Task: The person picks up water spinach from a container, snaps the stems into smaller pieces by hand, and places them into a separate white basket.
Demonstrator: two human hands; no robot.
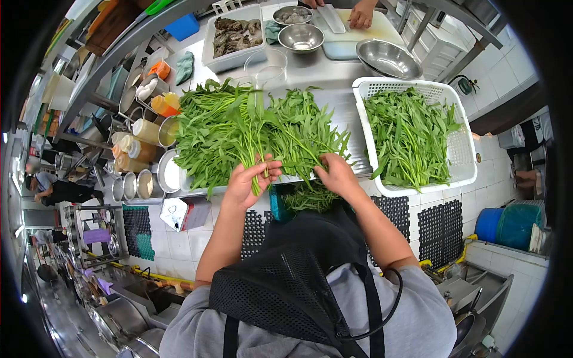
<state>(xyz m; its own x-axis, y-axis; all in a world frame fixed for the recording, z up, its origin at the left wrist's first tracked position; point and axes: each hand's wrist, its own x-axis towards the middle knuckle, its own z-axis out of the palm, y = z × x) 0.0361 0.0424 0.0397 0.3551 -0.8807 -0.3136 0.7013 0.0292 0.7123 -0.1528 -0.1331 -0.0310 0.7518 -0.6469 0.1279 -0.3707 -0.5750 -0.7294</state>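
My left hand [249, 179] is closed round a small bunch of leafy green stems that looks like water spinach, the leaves pointing away from me. A large pile of the same water spinach [209, 128] lies on the steel counter just beyond both hands. To the right, my right hand [335, 173] pinches a thin green stem at the pile's near edge. A white perforated basket [467, 143] at the right holds more greens. Below my hands, close to the apron, loose green trimmings [309, 198] sit in a teal-lined container, partly hidden.
Across the counter, a co-worker's hand [362, 14] rests at a cutting board [385, 30] beside a cleaver [331, 18]. Steel bowls [301, 37] and a white tub of shrimp [206, 48] stand nearby. Sauce bottles [145, 130] and seasoning containers line the left side.
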